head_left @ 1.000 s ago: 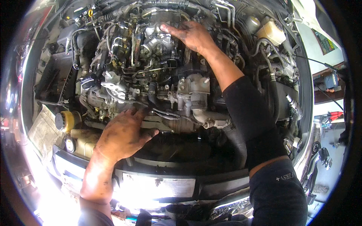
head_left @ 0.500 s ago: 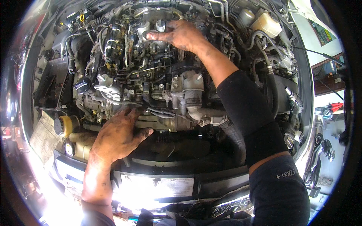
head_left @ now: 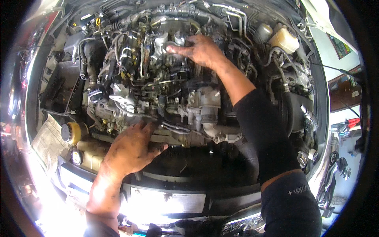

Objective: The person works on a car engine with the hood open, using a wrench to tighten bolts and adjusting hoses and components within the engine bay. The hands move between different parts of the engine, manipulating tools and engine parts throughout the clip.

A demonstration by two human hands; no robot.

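Loosely open; left hand (head_left: 131, 149) on engine (head_left: 203, 104)

The fingertips of the bare, grease-smudged left hand (head_left: 131, 150) sink into shadow at the engine's front — whether they grip anything cannot be told. The bare, smudged right hand (head_left: 202, 52) hides whatever lies under its palm, and its thumb covers part of a silver-grey metal housing (head_left: 161, 41). The long black fabric sleeve (head_left: 263, 126) blocks engine parts beneath it. Glare washes out much of the white rectangular label (head_left: 169, 200); its print is too small to read. The dark left cuff (head_left: 103, 228) is cut off by the lower edge.
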